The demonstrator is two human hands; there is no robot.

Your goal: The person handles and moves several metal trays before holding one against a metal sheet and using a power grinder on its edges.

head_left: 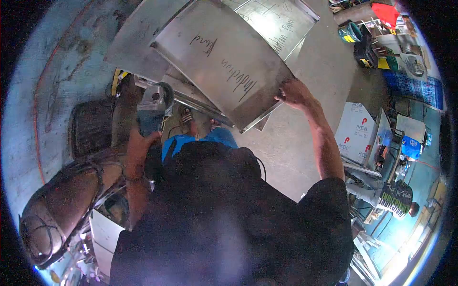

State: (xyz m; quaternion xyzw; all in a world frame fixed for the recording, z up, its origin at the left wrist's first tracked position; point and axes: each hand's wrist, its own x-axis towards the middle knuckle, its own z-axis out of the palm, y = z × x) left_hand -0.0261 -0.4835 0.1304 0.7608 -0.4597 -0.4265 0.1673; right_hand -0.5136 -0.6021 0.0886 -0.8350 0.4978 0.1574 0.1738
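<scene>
- Left hand (138, 145): wrapped around the body of an angle grinder (151, 112), thumb along the side; the tool's head lies just beyond this grip.
- Right hand (296, 94): fingers curled over and pinching the edge of a metal panel (214, 50); the fingertips are partly hidden.
- The panel extends from the right grip toward the left and away, slanted, its rims bent; handwriting on its face includes "Induction".
- Second inscribed panel (281, 24): beyond the right grip, partly behind the held panel.
- Plain metal sheet (136, 43): beyond the left grip and the grinder.
- Brown tank (76, 198): left of the left grip and nearer the body.
- Printed board (353, 125): right of the right grip, marked "PHOENIX".
- Another person (398, 198): well apart from the right grip, farther right.
</scene>
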